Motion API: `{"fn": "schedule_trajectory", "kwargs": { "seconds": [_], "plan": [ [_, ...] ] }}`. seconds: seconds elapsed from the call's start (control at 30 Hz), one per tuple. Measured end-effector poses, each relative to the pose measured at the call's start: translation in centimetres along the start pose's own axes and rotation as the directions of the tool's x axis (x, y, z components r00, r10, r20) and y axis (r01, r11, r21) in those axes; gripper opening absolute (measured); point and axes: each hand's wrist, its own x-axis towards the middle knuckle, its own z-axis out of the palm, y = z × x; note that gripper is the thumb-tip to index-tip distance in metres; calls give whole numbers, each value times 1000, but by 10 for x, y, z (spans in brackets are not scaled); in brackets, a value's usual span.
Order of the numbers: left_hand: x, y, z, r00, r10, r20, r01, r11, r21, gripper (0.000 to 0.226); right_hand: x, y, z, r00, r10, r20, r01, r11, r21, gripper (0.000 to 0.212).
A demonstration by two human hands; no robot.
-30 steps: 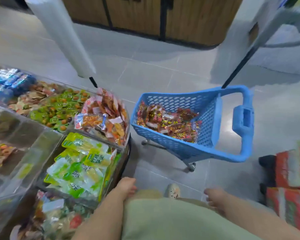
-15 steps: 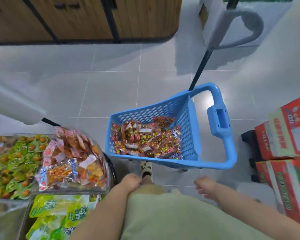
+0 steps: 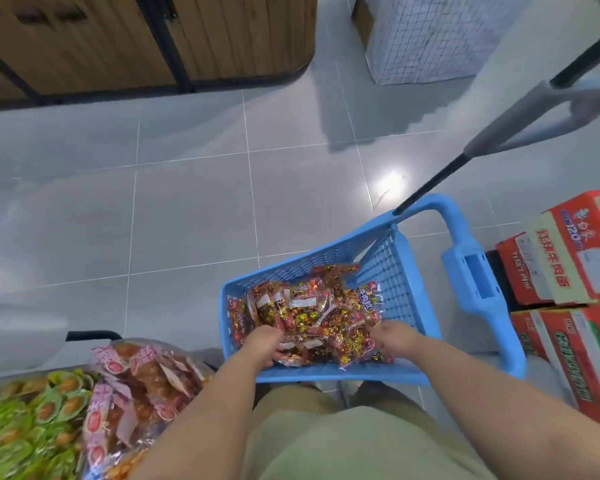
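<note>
Many glossy red-gold snack packets.

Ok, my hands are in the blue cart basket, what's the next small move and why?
Probably curl the left hand and right hand round a bundle of red-and-gold foil snack packets and lift: both hands rest on the pile in the blue plastic cart basket, fingertips hidden among packets, none raised.

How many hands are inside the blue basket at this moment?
2. The left hand is at the near left of the blue basket, on the snack packets; the right hand is at the near right, also touching them. Whether they grip cannot be told.
</note>
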Motion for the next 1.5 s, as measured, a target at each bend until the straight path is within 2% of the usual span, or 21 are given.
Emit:
{"fn": "schedule_trajectory", "kwargs": {
  "seconds": [0.03,0.1,0.17,0.27,0.3,0.37,0.5,0.63,0.73,0.83,0.93,1.03,1.1,1.17,1.2,1.23,1.27,1.3,1.37,1.43,1.5],
  "plan": [
    [12,2,-1,1000,-21,12,22,998,-66,20,10,-1,2,999,-25,-27,25,1000,10,34],
    [26,0,-2,999,-27,34,30,997,-70,24,29,-6,3,996,11,-91,-1,995,104,33],
    [37,-2,1,998,-36,55,41,996,-85,24,52,-6,6,991,60,-119,-46,992,121,32],
    [48,-9,4,994,-73,77,82,990,-116,26,84,2,16,985,125,-118,-104,981,166,12],
    [53,-12,6,993,-88,79,99,985,-143,29,94,6,21,981,149,-125,-125,975,181,25],
    [59,-19,8,988,-130,78,144,970,-198,33,106,13,28,973,215,-79,-200,966,166,38],
    [65,-29,14,975,-211,68,221,940,-259,38,122,23,39,936,325,133,-351,861,368,28],
    [64,-24,20,973,-223,54,229,945,-233,38,116,25,24,940,260,220,-327,870,370,15],
    [64,-10,26,980,-188,61,197,952,-235,32,104,18,-7,899,257,353,-361,892,270,15],
    [59,6,35,982,-128,139,158,960,-232,34,92,9,-33,872,197,447,-310,931,193,21],
    [52,16,45,936,-67,345,170,945,-278,41,84,-6,-43,856,4,517,-201,924,326,29],
    [49,19,47,878,63,475,173,883,-437,46,89,-20,-32,816,-145,559,-153,880,450,46],
    [52,17,42,883,101,459,172,840,-515,43,100,-26,-21,830,-173,530,-152,844,515,50],
    [56,12,36,924,76,374,143,839,-525,39,112,-31,-8,908,-179,378,-108,774,625,31],
    [61,7,33,947,56,317,126,842,-525,34,119,-30,-2,964,-137,229,-31,796,605,20],
    [65,3,31,963,34,268,116,845,-523,29,129,-26,5,994,-95,47,62,882,468,17],
    [70,-2,30,972,13,237,114,849,-516,27,139,-20,11,988,-111,-109,134,964,231,25],
    [73,-6,28,975,-5,221,118,857,-501,29,151,-14,17,973,-169,-155,171,985,2,40],
    [79,-14,26,976,-25,217,127,874,-469,27,169,-8,28,975,-220,-33,201,933,-299,70],
    [83,-21,25,975,-35,218,142,857,-496,21,182,-6,34,984,-170,60,178,867,-465,92],
    [88,-26,26,976,-39,213,156,808,-568,21,190,-8,38,991,-128,34,126,821,-557,102]
  ]
}}
